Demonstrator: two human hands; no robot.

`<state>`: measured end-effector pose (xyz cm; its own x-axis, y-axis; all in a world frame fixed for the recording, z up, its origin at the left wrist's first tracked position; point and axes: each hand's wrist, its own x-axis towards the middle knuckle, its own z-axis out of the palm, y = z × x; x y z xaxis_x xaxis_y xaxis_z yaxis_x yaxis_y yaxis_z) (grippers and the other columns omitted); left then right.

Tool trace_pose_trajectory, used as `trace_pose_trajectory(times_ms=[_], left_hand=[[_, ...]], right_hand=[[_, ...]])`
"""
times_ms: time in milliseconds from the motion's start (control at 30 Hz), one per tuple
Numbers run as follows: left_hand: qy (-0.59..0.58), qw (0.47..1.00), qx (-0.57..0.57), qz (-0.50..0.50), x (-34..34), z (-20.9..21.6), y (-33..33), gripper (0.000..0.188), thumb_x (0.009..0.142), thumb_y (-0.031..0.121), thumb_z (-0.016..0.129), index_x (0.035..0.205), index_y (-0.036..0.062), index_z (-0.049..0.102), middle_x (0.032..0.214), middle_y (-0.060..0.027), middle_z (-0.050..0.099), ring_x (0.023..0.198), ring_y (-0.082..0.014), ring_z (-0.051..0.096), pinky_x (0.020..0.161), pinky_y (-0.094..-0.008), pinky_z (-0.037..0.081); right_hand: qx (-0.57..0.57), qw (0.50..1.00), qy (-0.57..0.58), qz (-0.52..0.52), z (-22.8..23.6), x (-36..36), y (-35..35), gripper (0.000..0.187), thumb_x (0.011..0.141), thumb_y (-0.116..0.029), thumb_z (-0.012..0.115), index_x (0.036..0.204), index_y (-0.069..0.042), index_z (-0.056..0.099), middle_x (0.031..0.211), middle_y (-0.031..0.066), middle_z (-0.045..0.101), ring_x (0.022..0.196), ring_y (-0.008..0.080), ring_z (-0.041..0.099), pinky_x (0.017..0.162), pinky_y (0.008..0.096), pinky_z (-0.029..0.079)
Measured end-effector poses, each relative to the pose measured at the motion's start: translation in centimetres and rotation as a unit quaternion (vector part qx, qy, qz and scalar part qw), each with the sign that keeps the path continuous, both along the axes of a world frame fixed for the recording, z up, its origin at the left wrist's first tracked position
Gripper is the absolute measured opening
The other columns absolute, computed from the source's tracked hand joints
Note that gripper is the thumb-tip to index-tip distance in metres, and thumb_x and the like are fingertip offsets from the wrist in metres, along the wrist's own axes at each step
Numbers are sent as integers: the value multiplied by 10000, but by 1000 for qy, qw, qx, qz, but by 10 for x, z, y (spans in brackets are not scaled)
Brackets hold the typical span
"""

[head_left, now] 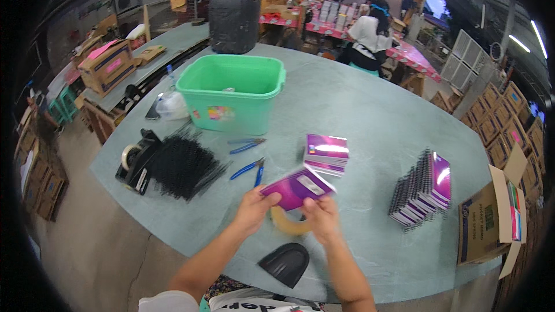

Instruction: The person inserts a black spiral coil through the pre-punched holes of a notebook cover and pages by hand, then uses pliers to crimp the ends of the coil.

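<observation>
My left hand [251,211] and my right hand [321,216] are both closed on a small purple notebook [295,189], thumbs on top of its cover. It is held tilted above the table, over a roll of tan tape [289,225] that it partly hides. Just beyond lies a stack of purple notebooks [326,149]. Farther right stands a row of spiral-bound notebooks [422,188] with black coils along their edges. To the left, a heap of thin black spiral coils [188,164] spreads beside two blue-handled pliers [245,169].
A green plastic tub [231,110] stands at the back, a clear plastic bag [171,106] beside it. A black tape dispenser [139,164] is at the left. A black curved object [286,263] lies near me. An open carton [483,225] sits at the right edge. A person [370,34] is at a far table.
</observation>
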<state>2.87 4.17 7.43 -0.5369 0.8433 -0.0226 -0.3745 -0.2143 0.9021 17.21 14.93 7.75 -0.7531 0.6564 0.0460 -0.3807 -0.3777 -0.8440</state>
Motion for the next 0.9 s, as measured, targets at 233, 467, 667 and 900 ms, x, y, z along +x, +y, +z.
trace_pose_trajectory(times_ms=[233,467,667,900], left_hand=[[470,875,-113,-26,5,-3,-16,279,784,119,695,1055,70,653,995,-106,639,924,-264,592,814,-350,467],[636,713,-253,150,-110,-36,-45,318,752,153,692,1043,46,620,1019,-151,610,969,-338,551,846,-420,448],[609,683,-367,168,-109,-45,-40,308,723,196,720,935,-7,623,997,-161,619,964,-334,562,810,-404,469],[586,673,-439,109,-107,-29,-33,343,804,193,629,1073,-10,567,986,-189,617,956,-375,583,802,-438,476]], right_hand=[[658,686,-270,-154,58,12,-24,347,761,-87,648,1099,-39,586,947,143,640,927,280,600,828,405,439],[682,650,-316,-116,37,-7,-28,130,744,-137,671,867,-96,656,782,60,649,753,249,607,673,377,403],[668,651,-337,-131,47,-9,-27,130,747,-130,667,871,-92,661,802,58,661,753,249,612,652,380,408],[665,656,-330,-133,35,-9,-25,146,749,-144,673,889,-104,659,813,53,667,757,243,623,647,380,421]])
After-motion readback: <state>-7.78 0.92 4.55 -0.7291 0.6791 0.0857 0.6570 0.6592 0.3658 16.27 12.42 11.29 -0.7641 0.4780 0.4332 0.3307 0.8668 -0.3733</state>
